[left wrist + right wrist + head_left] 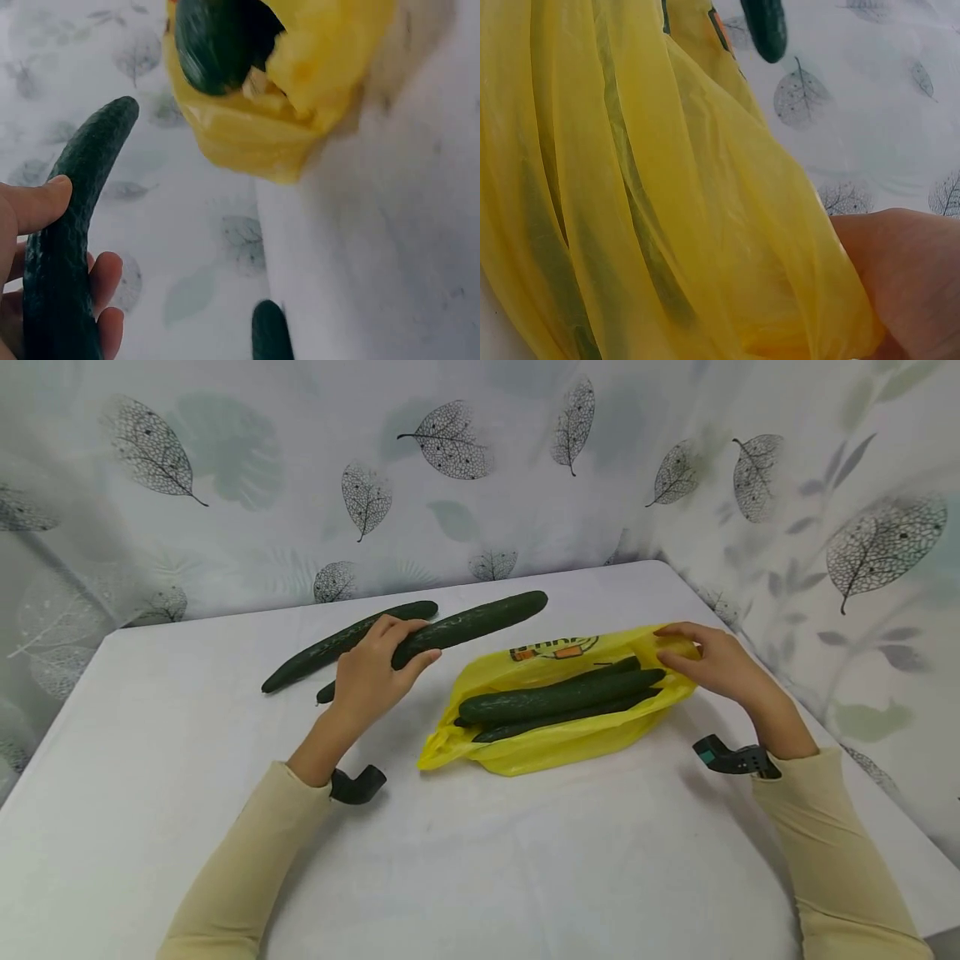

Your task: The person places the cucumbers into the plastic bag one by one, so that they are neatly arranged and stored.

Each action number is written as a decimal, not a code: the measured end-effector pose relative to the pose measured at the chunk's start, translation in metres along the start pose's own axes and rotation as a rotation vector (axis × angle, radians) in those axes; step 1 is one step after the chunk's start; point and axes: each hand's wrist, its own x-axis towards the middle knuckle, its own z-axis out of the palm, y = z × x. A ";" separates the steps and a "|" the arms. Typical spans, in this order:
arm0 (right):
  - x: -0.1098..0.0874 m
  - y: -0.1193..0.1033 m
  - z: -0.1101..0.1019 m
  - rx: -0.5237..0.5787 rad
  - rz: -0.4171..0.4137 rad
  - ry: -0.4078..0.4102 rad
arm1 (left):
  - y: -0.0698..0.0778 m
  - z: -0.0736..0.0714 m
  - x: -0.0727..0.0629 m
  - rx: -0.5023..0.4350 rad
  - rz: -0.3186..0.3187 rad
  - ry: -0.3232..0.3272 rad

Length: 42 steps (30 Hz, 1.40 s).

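My left hand [371, 672] grips a dark green cucumber [480, 620], thumb on one side and fingers on the other, its free end raised toward the upper right. A dark green tip [325, 694] peeks out left of that hand. Behind lies another cucumber [330, 647] on the table. In the middle, a yellow plastic bag [555, 760] lies with its mouth spread, and several cucumbers [555, 700] rest inside. My right hand [716, 664] pinches the bag's right edge; in the right wrist view, plastic [727, 225] hides most of its fingers.
A white cloth [480, 860] covers the table. Leaf-patterned fabric [285, 468] hangs along the back and right sides. Black camera mounts [358, 785] sit at both wrists, below the beige sleeves [247, 860].
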 end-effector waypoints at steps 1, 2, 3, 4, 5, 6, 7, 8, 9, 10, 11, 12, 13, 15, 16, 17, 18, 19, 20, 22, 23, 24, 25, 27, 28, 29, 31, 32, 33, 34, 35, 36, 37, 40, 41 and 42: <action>0.000 0.000 0.000 0.003 -0.001 0.002 | 0.004 0.000 0.000 -0.008 0.021 0.005; -0.001 0.000 0.000 0.005 -0.002 0.004 | 0.007 0.000 0.000 -0.016 0.038 0.007; -0.001 0.000 0.000 0.006 -0.005 0.008 | 0.011 0.000 0.000 -0.024 0.057 0.010; -0.001 0.000 0.000 0.007 -0.005 0.011 | 0.015 0.000 0.000 -0.030 0.075 0.011; -0.002 0.000 0.000 0.010 -0.006 0.013 | 0.018 0.000 0.000 -0.033 0.089 0.010; -0.002 0.000 -0.001 0.013 -0.008 0.015 | 0.022 0.000 -0.001 -0.035 0.105 0.009; -0.002 0.000 -0.001 0.014 -0.009 0.018 | 0.025 0.000 -0.001 -0.033 0.119 0.006; -0.002 0.000 -0.001 0.014 -0.011 0.020 | 0.028 0.000 -0.001 -0.034 0.129 0.000; -0.002 0.000 -0.001 0.015 -0.013 0.022 | 0.031 0.001 -0.001 -0.035 0.139 -0.007; -0.003 0.000 -0.001 0.016 -0.014 0.022 | 0.034 0.001 -0.001 -0.035 0.149 -0.017; -0.003 0.000 -0.002 0.018 -0.017 0.021 | 0.037 0.001 -0.001 -0.036 0.159 -0.027; -0.003 0.000 -0.002 0.018 -0.019 0.020 | 0.039 0.002 -0.001 -0.035 0.170 -0.036; -0.003 0.000 -0.002 0.018 -0.021 0.019 | 0.041 0.002 -0.001 -0.034 0.180 -0.045; -0.003 0.000 -0.003 0.023 -0.025 0.015 | 0.045 0.004 -0.001 -0.036 0.198 -0.063; -0.003 -0.001 -0.004 0.025 -0.027 0.013 | 0.047 0.005 -0.001 -0.031 0.206 -0.072; -0.002 -0.001 -0.004 0.027 -0.028 0.013 | 0.048 0.007 -0.001 -0.024 0.213 -0.079; -0.002 -0.001 -0.004 0.027 -0.027 0.013 | 0.049 0.008 -0.001 -0.017 0.218 -0.085; -0.003 -0.001 -0.004 0.030 -0.025 0.013 | 0.051 0.010 0.000 -0.013 0.223 -0.093; -0.003 -0.002 -0.005 0.030 -0.024 0.014 | 0.052 0.013 0.000 -0.010 0.226 -0.100; -0.003 -0.002 -0.004 0.033 -0.022 0.015 | 0.054 0.018 0.000 -0.002 0.234 -0.112; -0.003 -0.003 -0.004 0.034 -0.020 0.015 | 0.056 0.020 0.000 0.001 0.239 -0.117; -0.003 -0.003 -0.004 0.034 -0.019 0.014 | 0.057 0.023 0.000 0.001 0.242 -0.124; -0.003 -0.003 -0.004 0.032 -0.019 0.013 | 0.059 0.025 0.000 0.000 0.243 -0.132; -0.004 -0.003 -0.004 0.024 -0.015 0.011 | 0.063 0.030 0.000 -0.004 0.239 -0.150; -0.004 -0.003 -0.004 0.016 -0.012 0.011 | 0.066 0.032 0.000 -0.010 0.232 -0.160; -0.004 -0.003 -0.004 0.006 -0.010 0.011 | 0.068 0.035 0.000 -0.012 0.222 -0.173; -0.004 -0.004 -0.004 -0.012 -0.007 0.010 | 0.072 0.038 0.001 -0.028 0.190 -0.203; -0.004 -0.004 -0.004 -0.019 -0.005 0.010 | 0.075 0.040 0.001 -0.030 0.174 -0.218; -0.004 -0.004 -0.004 -0.023 -0.006 0.010 | 0.077 0.042 0.002 -0.033 0.156 -0.236; -0.004 -0.004 -0.004 -0.022 -0.009 0.010 | 0.079 0.043 0.003 -0.033 0.136 -0.255; -0.004 -0.004 -0.004 -0.017 -0.014 0.010 | 0.082 0.045 0.004 -0.035 0.115 -0.276; -0.004 -0.004 -0.004 -0.010 -0.018 0.010 | 0.084 0.046 0.004 -0.040 0.094 -0.298; -0.004 -0.004 -0.004 -0.005 -0.021 0.013 | 0.086 0.048 0.005 -0.046 0.076 -0.321; -0.004 -0.004 -0.004 0.011 -0.031 0.019 | 0.093 0.051 0.008 -0.070 0.021 -0.376; -0.004 -0.004 -0.004 0.012 -0.028 0.018 | 0.095 0.052 0.010 -0.081 0.002 -0.390; -0.004 -0.004 -0.004 0.010 -0.026 0.017 | 0.097 0.054 0.011 -0.090 -0.012 -0.398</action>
